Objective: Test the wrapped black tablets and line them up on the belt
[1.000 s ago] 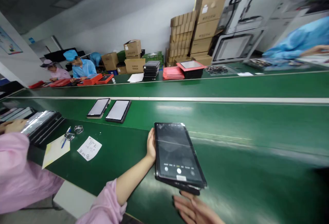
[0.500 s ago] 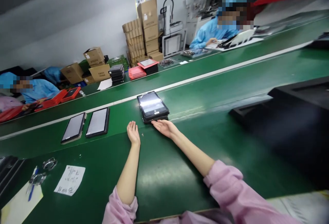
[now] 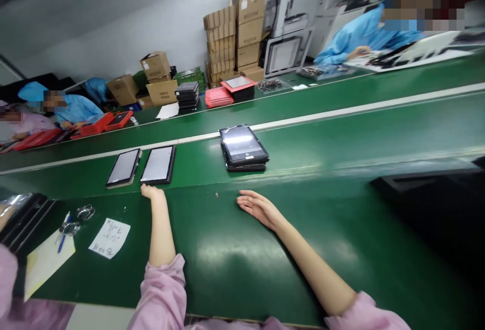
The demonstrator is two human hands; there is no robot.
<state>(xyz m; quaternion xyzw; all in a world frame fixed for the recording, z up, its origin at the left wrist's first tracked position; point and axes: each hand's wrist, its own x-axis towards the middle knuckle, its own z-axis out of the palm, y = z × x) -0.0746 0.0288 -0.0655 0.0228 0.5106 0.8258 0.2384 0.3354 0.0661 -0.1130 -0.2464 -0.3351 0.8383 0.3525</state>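
Two tablets lie side by side on the green bench, a tablet in a pale case and a tablet in a black case, both with lit screens. At the near edge of the black-cased one is my left hand. Its fingers look bent and are partly hidden, and I cannot tell if they grip the edge. To the right sits a small stack of tablets, the top one slightly askew. My right hand hovers just in front of that stack, fingers loosely stretched, holding nothing.
At left lie a handwritten note, a yellowish sheet, a blue pen and clear round pieces. Another person's pink sleeve is beside dark trays. A black object occupies the right. Co-workers in blue sit across the belt.
My left hand has moved left to the black-cased tablet. My right hand has drawn back from the tablet stack, which it was touching or nearly touching. The camera view has shifted.
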